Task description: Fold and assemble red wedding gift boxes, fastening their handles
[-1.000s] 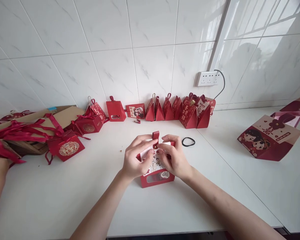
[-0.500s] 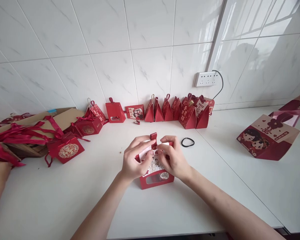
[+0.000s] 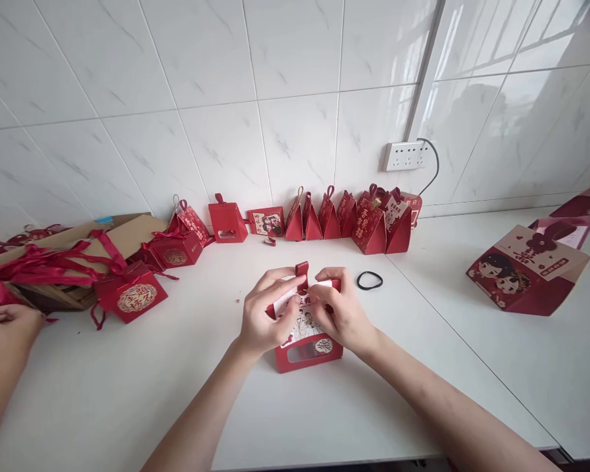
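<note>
A small red gift box [image 3: 307,357] with a clear window and a white printed card [image 3: 302,328] on its face stands upright near the table's front. My left hand [image 3: 271,309] grips the upper left of the box, thumb on the card. My right hand [image 3: 341,308] holds the upper right, with its fingers bent in at the top of the card. Between the two hands a dark red ribbon loop [image 3: 301,269] sticks up from the box top. The fingertips meet near the base of the loop, and what they pinch there is partly hidden.
Several red boxes [image 3: 328,219] line the wall. Ribboned boxes and a cardboard carton [image 3: 128,236] fill the left side, near another person's hand [image 3: 10,328]. A black band [image 3: 369,280] lies right of my hands; a larger box [image 3: 526,269] stands farther right.
The other person's hand at the left edge has come farther into view, and the ribbons beside it have shifted. My hands and the box have hardly moved.
</note>
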The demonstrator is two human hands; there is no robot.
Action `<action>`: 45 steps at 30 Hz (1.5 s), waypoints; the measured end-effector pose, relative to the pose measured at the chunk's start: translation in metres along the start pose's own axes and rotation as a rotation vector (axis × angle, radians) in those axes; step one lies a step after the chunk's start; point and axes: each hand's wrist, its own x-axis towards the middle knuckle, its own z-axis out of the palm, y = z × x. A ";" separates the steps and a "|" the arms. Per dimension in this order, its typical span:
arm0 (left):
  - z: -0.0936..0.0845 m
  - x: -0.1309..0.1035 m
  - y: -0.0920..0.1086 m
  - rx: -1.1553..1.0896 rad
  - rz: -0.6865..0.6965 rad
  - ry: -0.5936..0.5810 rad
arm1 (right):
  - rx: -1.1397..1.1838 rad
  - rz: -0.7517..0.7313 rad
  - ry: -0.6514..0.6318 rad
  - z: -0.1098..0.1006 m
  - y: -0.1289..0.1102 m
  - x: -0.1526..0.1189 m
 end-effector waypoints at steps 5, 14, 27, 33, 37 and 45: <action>0.000 0.000 0.000 0.016 0.008 0.007 | -0.009 -0.009 0.019 0.001 0.000 -0.001; 0.001 0.001 0.001 0.001 0.001 0.015 | 0.006 -0.042 0.047 -0.001 0.000 0.000; 0.002 0.001 0.002 -0.033 0.003 0.019 | 0.019 -0.041 0.061 0.000 0.000 -0.001; 0.003 0.002 0.003 -0.042 -0.001 0.023 | 0.100 0.044 0.120 0.001 -0.003 0.002; 0.003 0.002 0.003 -0.044 0.003 0.024 | 0.084 0.079 0.151 0.002 -0.005 0.003; 0.002 0.002 0.003 -0.046 -0.004 0.023 | 0.067 0.089 0.159 0.000 -0.006 0.005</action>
